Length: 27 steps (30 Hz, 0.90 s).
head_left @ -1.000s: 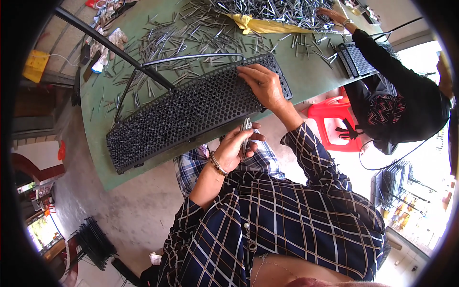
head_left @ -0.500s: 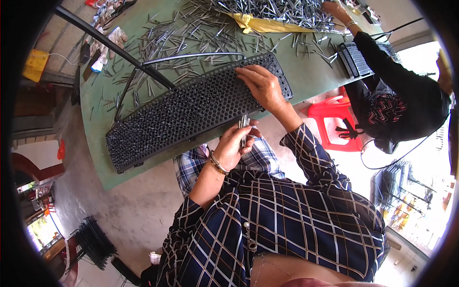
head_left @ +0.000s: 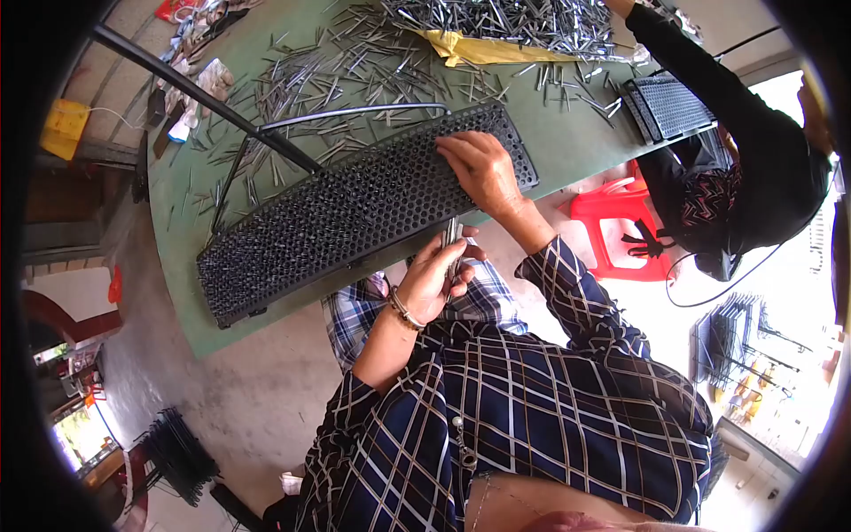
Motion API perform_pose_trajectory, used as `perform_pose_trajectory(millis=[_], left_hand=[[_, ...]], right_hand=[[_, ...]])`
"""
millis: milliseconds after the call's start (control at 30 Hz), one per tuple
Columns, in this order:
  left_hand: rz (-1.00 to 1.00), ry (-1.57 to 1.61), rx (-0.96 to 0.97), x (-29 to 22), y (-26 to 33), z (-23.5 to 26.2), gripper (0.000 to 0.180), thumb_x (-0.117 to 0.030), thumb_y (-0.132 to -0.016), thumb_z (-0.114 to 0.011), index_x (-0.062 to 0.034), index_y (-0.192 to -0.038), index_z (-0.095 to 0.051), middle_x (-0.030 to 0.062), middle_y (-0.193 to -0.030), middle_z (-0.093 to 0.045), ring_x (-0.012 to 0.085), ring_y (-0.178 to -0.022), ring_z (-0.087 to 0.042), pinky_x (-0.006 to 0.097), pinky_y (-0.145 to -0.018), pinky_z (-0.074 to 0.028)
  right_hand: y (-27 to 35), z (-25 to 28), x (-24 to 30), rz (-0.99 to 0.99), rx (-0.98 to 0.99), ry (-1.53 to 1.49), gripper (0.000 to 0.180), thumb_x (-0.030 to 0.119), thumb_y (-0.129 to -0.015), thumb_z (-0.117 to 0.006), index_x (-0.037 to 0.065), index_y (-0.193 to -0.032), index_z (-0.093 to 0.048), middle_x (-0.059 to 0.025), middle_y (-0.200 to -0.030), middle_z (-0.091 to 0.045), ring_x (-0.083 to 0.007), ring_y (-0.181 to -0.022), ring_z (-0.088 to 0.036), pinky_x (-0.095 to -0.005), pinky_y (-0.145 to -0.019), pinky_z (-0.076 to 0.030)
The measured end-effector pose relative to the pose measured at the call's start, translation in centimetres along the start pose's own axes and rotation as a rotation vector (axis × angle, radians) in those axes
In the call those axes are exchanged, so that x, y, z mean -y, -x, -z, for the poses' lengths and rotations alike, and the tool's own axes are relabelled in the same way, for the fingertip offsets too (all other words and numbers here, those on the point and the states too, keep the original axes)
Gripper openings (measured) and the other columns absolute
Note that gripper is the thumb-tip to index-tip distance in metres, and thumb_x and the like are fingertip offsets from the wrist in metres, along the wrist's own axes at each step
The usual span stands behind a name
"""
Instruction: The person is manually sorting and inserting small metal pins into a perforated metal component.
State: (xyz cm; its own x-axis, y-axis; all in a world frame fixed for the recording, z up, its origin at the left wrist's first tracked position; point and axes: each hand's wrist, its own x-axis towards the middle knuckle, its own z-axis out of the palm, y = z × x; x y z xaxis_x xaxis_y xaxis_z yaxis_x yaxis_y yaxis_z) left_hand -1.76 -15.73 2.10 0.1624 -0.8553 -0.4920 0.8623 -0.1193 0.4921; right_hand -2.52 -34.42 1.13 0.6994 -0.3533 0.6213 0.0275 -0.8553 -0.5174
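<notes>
A long black tray (head_left: 425,189) with rows of round holes lies slanted along the table's near edge. Small metal pieces stand in many of its holes, densest toward the left; the holes by the right end look bare. Below the tray's front edge my left hand (head_left: 429,282) is closed round a bundle of thin metal rods (head_left: 453,232), their tips sticking up past the fingers. My right hand (head_left: 489,175) is over the right part of the tray, fingertips pinched together at the holes. Whatever those fingertips hold is too small to make out.
A large heap of metal rods (head_left: 523,27) lies on yellow cloth (head_left: 461,46) on the green table (head_left: 567,146), with loose ones scattered round. A black pole (head_left: 204,93) crosses at left. At right, a co-worker's black sleeve (head_left: 700,66) reaches over, near another tray (head_left: 669,106) and a red stool (head_left: 607,217).
My right hand has shifted slightly left over the tray. My left hand keeps the rods, a little turned. The co-worker's arm has moved up toward the top edge.
</notes>
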Motion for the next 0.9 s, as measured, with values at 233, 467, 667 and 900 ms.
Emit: perform_pose_trajectory(millis=[233, 467, 667, 900], left_hand=[[-0.015, 0.031, -0.012, 0.2, 0.2, 0.4, 0.027, -0.018, -0.096, -0.047, -0.0069, -0.120, -0.052, 0.0065, -0.088, -0.058, 0.0051, -0.060, -0.043, 0.016, -0.044, -0.030], [-0.034, 0.026, -0.032, 0.0, 0.2, 0.3, 0.026, -0.018, -0.095, -0.049, -0.0064, -0.118, -0.051, 0.0069, -0.086, -0.058, 0.0040, -0.058, -0.043, 0.016, -0.043, -0.031], [-0.034, 0.036, -0.009, 0.3, 0.3, 0.5, 0.026, -0.019, -0.095, -0.049, -0.0061, -0.117, -0.051, 0.0067, -0.086, -0.058, 0.0041, -0.058, -0.043, 0.016, -0.043, -0.031], [-0.052, 0.030, 0.019, 0.4, 0.4, 0.5, 0.025, -0.018, -0.096, -0.048, -0.0060, -0.116, -0.051, 0.0067, -0.086, -0.058, 0.0041, -0.058, -0.043, 0.016, -0.043, -0.030]], right_hand=[[-1.1, 1.1, 0.7, 0.001, 0.041, -0.007, 0.017, 0.008, -0.079, -0.066, 0.005, -0.095, -0.067, -0.0108, -0.092, -0.063, -0.0294, -0.084, -0.060, -0.0373, -0.074, -0.048], [-2.2, 2.1, 0.8, 0.103, 0.330, 0.101, 0.012, 0.011, -0.076, -0.067, 0.007, -0.087, -0.066, -0.0064, -0.091, -0.058, -0.0247, -0.087, -0.057, -0.0359, -0.078, -0.044], [-3.2, 2.3, 0.2, 0.326, 0.435, 0.289, 0.009, 0.012, -0.073, -0.065, 0.009, -0.081, -0.064, -0.0051, -0.091, -0.057, -0.0219, -0.083, -0.057, -0.0336, -0.074, -0.043], [-4.4, 2.3, 0.2, 0.483, 0.463, 0.353, 0.003, 0.012, -0.069, -0.058, 0.009, -0.068, -0.059, -0.0042, -0.085, -0.053, -0.0205, -0.081, -0.056, -0.0325, -0.073, -0.043]])
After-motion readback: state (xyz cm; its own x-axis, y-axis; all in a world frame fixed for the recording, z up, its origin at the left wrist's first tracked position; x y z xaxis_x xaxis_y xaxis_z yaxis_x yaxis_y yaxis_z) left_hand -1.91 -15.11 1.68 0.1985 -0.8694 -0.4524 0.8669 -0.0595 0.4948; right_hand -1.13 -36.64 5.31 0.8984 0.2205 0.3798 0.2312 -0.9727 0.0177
